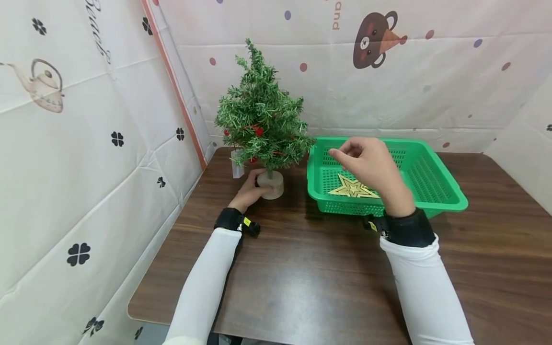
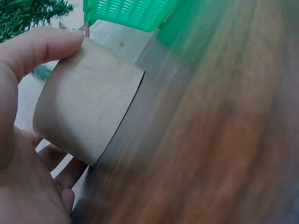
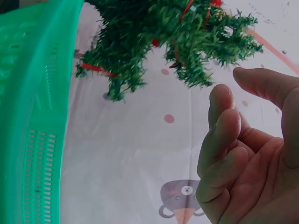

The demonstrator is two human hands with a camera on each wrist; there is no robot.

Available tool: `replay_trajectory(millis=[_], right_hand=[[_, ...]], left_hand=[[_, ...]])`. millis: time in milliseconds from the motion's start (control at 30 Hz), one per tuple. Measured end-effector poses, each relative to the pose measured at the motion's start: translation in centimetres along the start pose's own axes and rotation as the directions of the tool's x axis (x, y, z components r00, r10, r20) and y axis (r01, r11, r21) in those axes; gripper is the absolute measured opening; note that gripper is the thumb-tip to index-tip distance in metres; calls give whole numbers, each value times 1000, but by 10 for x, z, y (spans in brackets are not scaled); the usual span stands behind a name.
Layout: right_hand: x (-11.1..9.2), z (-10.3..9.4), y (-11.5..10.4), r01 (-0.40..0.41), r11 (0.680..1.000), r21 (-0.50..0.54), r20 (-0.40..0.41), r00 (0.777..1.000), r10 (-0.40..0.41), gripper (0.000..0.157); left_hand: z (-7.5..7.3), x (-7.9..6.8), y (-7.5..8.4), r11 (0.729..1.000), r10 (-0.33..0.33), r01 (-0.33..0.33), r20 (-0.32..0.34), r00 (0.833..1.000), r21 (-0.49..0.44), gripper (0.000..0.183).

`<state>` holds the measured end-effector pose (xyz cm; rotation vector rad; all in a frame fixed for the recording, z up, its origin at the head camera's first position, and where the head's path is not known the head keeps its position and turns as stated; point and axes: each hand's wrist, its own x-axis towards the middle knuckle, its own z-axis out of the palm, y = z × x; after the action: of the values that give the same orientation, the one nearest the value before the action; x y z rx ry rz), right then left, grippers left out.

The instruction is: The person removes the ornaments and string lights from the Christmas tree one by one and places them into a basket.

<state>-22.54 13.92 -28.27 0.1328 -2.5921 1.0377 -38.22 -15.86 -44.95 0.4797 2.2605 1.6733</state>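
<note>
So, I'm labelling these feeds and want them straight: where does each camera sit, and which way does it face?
Head: worn on the head, facing forward and down at the tree, green basket and table; left hand, right hand and white sleeves show.
Left wrist: worn on the left wrist, facing the wooden base; the thumb and fingers gripping it show.
Right wrist: worn on the right wrist, facing the tree and patterned cloth; the right hand, holding nothing, shows.
Shared: both wrist views catch parts of the green basket and tree.
</note>
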Motion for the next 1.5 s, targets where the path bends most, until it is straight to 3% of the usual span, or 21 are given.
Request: replay_trajectory(millis=[200, 533, 833, 1067, 1500], right_hand=[[2, 5, -11, 7, 998, 57, 11, 1000, -7, 33], [4, 11, -19, 4, 995, 97, 1, 1000, -4, 30], [5, 19, -25, -9, 995, 98, 48, 999, 5, 24], [6, 26, -23, -14, 999, 49, 71, 997, 10, 27], [9, 42, -23, 8, 1000, -10, 104, 995, -7, 28]], left_hand=[[0, 0, 0, 1000, -2, 3, -10, 1000, 28, 80], [-5, -1, 1, 999, 20, -22, 89, 996, 24, 74], [-3, 3, 1, 1000, 0, 0, 33, 999, 13, 69], [-1, 5, 0, 999, -22, 22, 21, 1000, -24, 77], [-1, 0, 1, 988, -96, 97, -15, 995, 123, 91]])
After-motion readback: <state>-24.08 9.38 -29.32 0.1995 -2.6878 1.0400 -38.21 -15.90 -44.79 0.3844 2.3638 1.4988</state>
